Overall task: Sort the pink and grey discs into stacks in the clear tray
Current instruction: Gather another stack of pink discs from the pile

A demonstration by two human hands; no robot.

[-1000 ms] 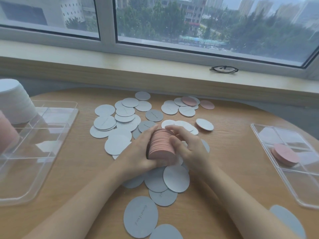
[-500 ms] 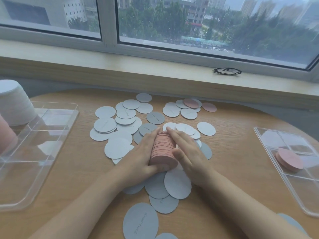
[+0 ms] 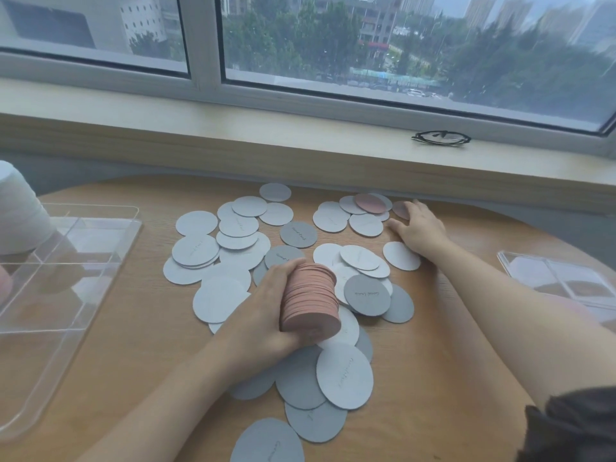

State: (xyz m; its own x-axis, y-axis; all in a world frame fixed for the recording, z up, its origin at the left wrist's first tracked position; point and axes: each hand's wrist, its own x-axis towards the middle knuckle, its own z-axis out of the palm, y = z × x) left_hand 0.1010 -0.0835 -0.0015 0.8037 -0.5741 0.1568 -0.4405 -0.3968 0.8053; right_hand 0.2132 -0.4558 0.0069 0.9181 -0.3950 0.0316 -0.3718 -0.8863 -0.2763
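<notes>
Leftmost, a clear tray (image 3: 100,228) sits on the bench (image 3: 450,378), a white stack (image 3: 16,208) in its far corner. At centre the left hand (image 3: 263,315) curls round the pink stack (image 3: 311,300), tilted on edge above scattered grey discs (image 3: 345,375); a looser grip could spill it, I judge. Farther right, two loose pink discs (image 3: 370,203) lie far; the right hand (image 3: 418,225), fingers spread, touches one. A second tray (image 3: 560,271) is at right.
</notes>
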